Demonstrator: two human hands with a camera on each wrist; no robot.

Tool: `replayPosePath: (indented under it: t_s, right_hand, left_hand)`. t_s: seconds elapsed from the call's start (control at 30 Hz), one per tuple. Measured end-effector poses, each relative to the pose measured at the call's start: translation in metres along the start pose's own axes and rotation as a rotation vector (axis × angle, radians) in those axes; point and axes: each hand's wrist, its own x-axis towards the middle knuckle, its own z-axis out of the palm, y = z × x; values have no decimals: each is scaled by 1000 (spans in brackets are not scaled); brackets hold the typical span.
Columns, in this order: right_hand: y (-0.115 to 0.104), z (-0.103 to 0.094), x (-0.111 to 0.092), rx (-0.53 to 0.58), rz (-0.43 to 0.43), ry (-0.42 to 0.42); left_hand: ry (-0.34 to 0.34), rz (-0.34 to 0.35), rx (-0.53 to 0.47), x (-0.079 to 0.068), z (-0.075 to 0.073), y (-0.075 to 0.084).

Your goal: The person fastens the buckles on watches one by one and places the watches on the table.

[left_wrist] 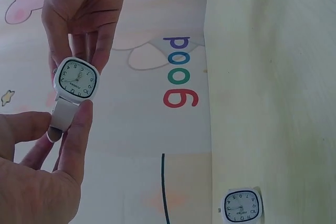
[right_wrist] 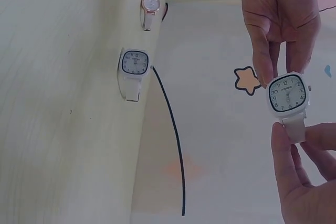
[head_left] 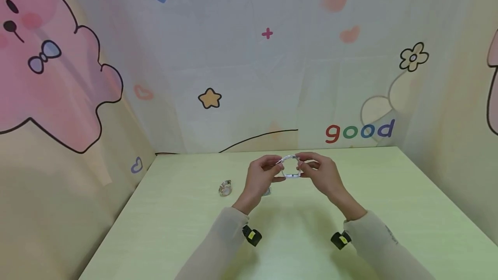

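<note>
Both hands hold up one white wristwatch (head_left: 292, 176) above the table, its strap bent round into a loop. My left hand (head_left: 261, 177) pinches the strap on the left side; my right hand (head_left: 321, 173) pinches it on the right. The squarish white case, with its dark-ringed dial (left_wrist: 77, 78) and black numerals, also shows in the right wrist view (right_wrist: 287, 94). A second white watch (right_wrist: 135, 62) of similar shape stands on the table, mostly hidden behind my left hand in the head view. Left of it is a smaller watch (head_left: 225, 188) with a rose-gold case.
The pale green table (head_left: 175, 237) runs back to a cartoon-printed curtain (head_left: 241, 64). Similar curtains hang along the left and right sides. Small black cameras (head_left: 252, 235) sit at both wrists, over light sleeves.
</note>
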Motion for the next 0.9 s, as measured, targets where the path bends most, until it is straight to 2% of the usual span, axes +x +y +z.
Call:
replayPosePath:
  t_s: [0.4, 0.7, 0.9]
  right_hand:
    - [22, -8, 16, -28, 168, 7]
    - [41, -15, 23, -109, 213, -30]
    - [50, -18, 25, -102, 251, -75]
  left_hand:
    - [43, -56, -15, 21, 22, -17]
    - [64, -96, -31, 34, 37, -34]
    - [96, -142, -27, 38, 44, -49]
